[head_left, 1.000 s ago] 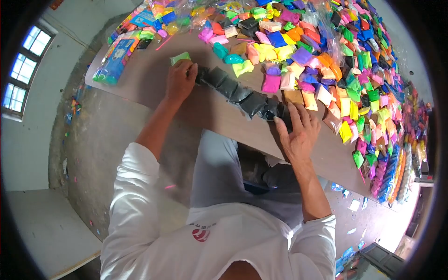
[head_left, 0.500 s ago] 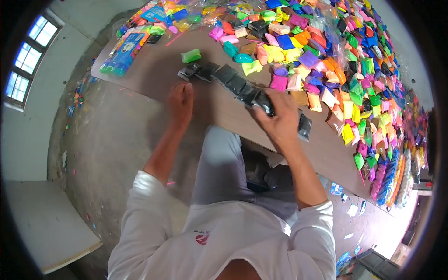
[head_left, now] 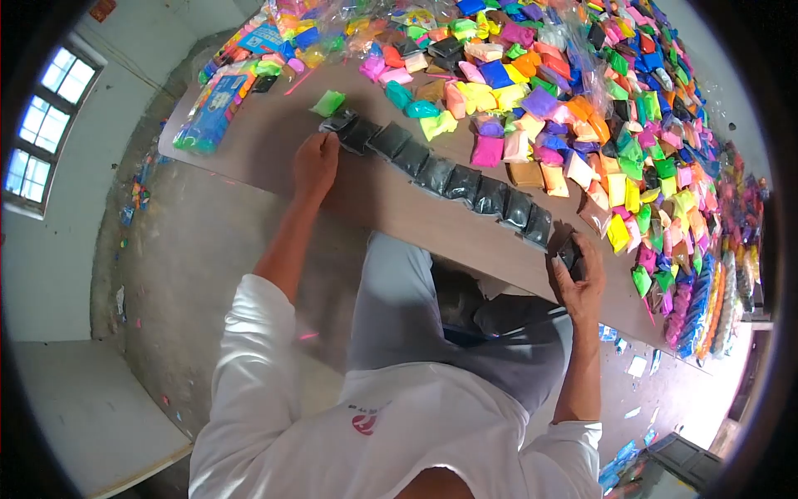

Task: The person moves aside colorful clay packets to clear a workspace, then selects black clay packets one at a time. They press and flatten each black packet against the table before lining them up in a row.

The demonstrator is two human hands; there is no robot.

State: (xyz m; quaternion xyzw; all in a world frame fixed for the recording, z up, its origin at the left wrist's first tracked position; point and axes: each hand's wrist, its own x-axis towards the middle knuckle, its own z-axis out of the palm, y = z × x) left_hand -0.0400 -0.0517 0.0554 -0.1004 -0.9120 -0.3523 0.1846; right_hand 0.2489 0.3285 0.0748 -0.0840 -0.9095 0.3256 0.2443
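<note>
A long row of joined black packets (head_left: 461, 185) in clear film lies slantwise along the near side of the table. My left hand (head_left: 316, 169) is closed at its left end, thumb and fingers pinching the film edge beside the crumpled first packet. At the other end, my right hand (head_left: 582, 279) curls its fingers and thumb around a black packet (head_left: 570, 252), just past the last packet of the row. The palm partly hides that packet. A small green packet (head_left: 328, 103) sits beyond my left hand.
A big heap of colourful packets (head_left: 540, 104) covers the table's far side and right. A blue printed pack (head_left: 218, 108) stands at the left corner. Bundled strips of packets (head_left: 698, 308) lie at the right end. The table's near edge (head_left: 465, 268) runs above my legs.
My right hand has moved right and toward me along the table. The black row, bunched up under it before, now lies stretched flat. My left hand has shifted slightly up to the row's end.
</note>
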